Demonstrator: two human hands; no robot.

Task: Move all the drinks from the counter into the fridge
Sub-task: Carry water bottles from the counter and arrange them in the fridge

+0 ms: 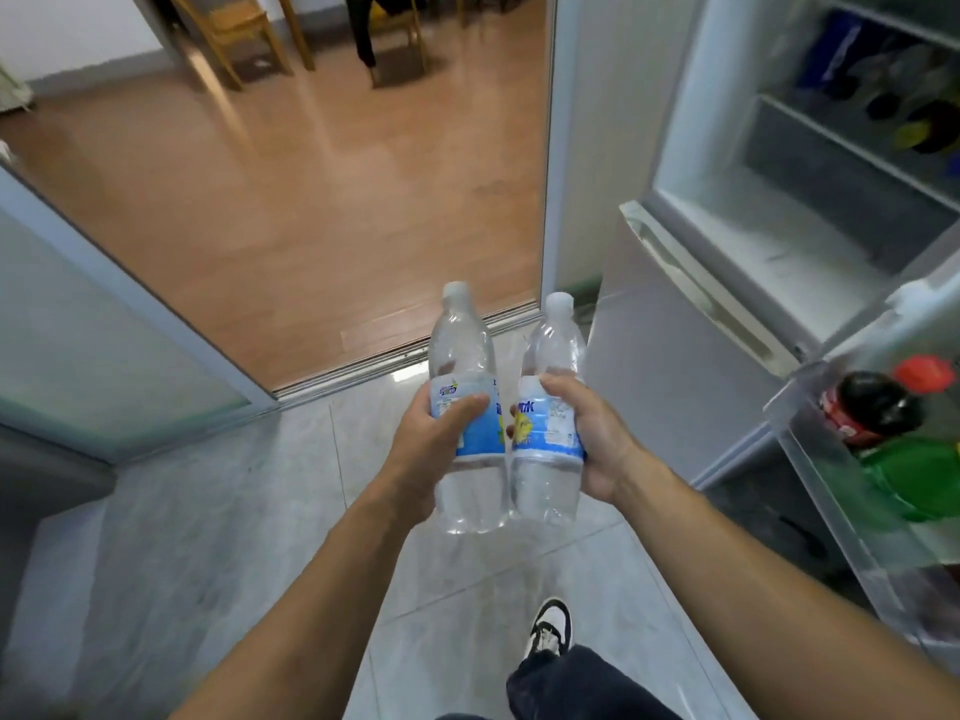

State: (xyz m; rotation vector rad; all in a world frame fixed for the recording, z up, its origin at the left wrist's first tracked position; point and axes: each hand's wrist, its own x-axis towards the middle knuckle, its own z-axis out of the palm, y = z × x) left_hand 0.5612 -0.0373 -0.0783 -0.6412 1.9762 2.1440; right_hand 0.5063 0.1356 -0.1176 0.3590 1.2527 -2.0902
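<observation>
I carry two clear water bottles with blue labels and white caps, side by side over the tiled floor. My left hand (434, 433) grips the left water bottle (462, 356) around its label. My right hand (587, 433) grips the right water bottle (553, 345) the same way. The fridge (753, 210) stands open at the right, its upper shelves holding blurred bottles and cans. Its door shelf (810, 433) at the lower right holds a cola bottle (872, 402) with a red cap and a green bottle (919, 475).
A sliding glass door (93, 324) stands at the left, and its track (405, 350) crosses the floor ahead. Beyond it lies a wooden floor with wooden chairs (228, 28) far back. My shoe (550, 626) is on the grey tiles below.
</observation>
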